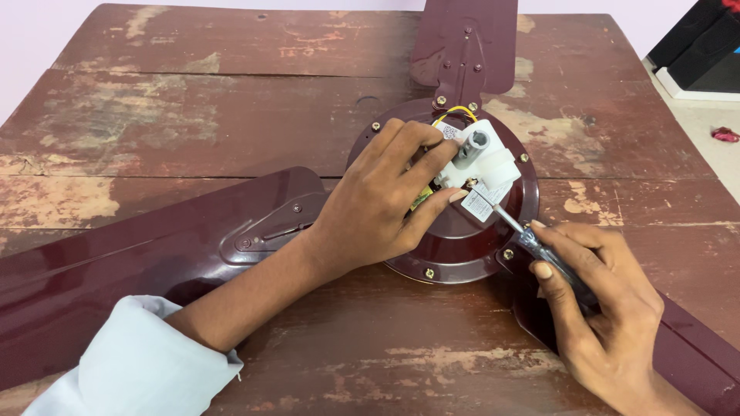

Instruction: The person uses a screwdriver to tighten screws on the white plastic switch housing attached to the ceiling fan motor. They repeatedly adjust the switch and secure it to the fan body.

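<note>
Head view: one maroon ceiling fan with three blades lies on a worn wooden table. The left hand, fingers spread, presses the white terminal block at the motor hub. The right hand, closed around one screwdriver, holds its tip just below that block, between both hands.

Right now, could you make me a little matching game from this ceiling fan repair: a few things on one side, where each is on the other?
Things:
1. left hand
2. screwdriver
3. yellow wire
4. red object

Places:
A. on the floor, far right
B. in the right hand
C. on the white block
D. behind the white block

Pairs: 1-C, 2-B, 3-D, 4-A
</note>
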